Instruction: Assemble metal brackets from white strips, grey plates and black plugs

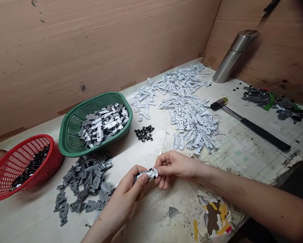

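My left hand [132, 185] is closed around a small white plastic piece [151, 174], its thumb lying along the top. Something grey shows under the piece and small black bits at its side. At the piece's right end, the thumb and fingertips of my right hand [175, 166] pinch together. Whether a separate small part sits between those fingertips is hidden. A little pile of small black parts [144, 133] lies beyond my hands. Many white plastic pieces [192, 111] spread behind it, and loose grey plastic pieces [88, 180] lie left of my left hand.
A green basket [62, 135] holds white and grey pieces. Beside it stands a red basket [4, 168] with dark parts. To the right lie a hammer [255, 128] and mixed scraps [273, 99]; a steel cylinder [232, 57] stands behind. Cardboard walls [116, 40] enclose the table.
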